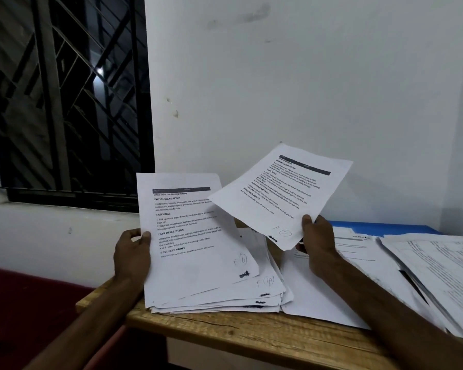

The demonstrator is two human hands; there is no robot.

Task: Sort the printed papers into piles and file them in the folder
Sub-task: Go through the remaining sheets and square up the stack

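- A dark window (64,102) with a slanted metal grille fills the upper left of the frame.
- The left hand (131,257) grips the left edge of a stack of papers (193,273) at centre left, thumb on the printed face and fingers clamped behind it, hidden.
- The stack is thin white sheets, loosely fanned, with their bottom edges on the rough plank-wood desk (251,335). Its long axis stands near upright, heading at the top.
- The right hand (318,244), right of centre, pinches the lower corner of a single sheet (281,193), thumb on top and fingers closed beneath.
- That sheet hangs above the desk, its long axis slanting from lower left to upper right, heading uppermost.
- A flat blue folder (380,227) lies at the far right by the wall, behind more white piles (439,263).
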